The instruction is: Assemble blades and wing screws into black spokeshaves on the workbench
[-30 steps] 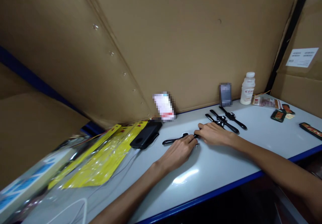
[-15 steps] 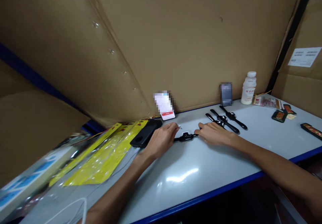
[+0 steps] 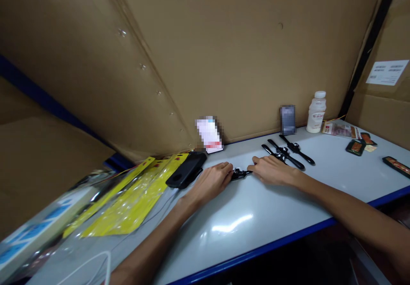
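A black spokeshave (image 3: 238,174) lies low over the table between my hands, its middle showing a bright metal piece on top. My right hand (image 3: 270,170) is closed on its right handle with fingertips pinched together. My left hand (image 3: 215,179) is closed at the left side of the spokeshave's body and covers the left handle. Whatever small part sits between the left fingertips is hidden. Just beyond my right hand, several more black spokeshaves (image 3: 285,152) lie side by side on the table.
Yellow-backed clear packages (image 3: 128,208) and a black device (image 3: 186,170) lie left. One lit phone (image 3: 211,135) and another phone (image 3: 288,120) lean on the cardboard wall (image 3: 224,54). A bottle (image 3: 316,113), a flat packet (image 3: 341,130) and small dark packs (image 3: 355,147) are right.
My left hand has moved right and down onto the spokeshave; the small shiny piece seen at its fingertips is now hidden. My right hand has stayed in place.
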A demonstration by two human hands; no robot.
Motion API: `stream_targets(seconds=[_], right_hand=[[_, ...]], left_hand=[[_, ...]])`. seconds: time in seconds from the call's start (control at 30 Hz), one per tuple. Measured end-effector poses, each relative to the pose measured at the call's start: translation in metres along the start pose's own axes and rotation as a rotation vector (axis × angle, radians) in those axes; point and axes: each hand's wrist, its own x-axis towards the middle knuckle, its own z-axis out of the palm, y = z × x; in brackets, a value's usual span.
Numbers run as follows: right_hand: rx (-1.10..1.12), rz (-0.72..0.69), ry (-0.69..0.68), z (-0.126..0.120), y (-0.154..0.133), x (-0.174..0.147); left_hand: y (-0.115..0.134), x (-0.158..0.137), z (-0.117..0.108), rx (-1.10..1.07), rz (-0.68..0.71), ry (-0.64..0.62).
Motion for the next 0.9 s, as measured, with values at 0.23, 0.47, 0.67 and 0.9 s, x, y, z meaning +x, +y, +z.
stream_targets(seconds=[0.23, 0.47, 0.67, 0.9], right_hand=[[-0.001, 0.01, -0.02, -0.002, 0.0, 0.0], [-0.015, 0.013, -0.034, -0.005, -0.001, 0.001], [-0.002, 0.027, -0.06, -0.008, -0.002, 0.001], [-0.008, 0.025, -0.051, -0.006, -0.002, 0.001]], left_hand=[[0.003, 0.001, 0.002, 0.123, 0.037, -0.024], [0.008, 0.003, 0.006, 0.147, 0.037, -0.004], [0.001, 0.003, 0.017, -0.005, -0.021, 0.092], [-0.001, 0.003, 0.027, -0.048, 0.098, 0.21]])
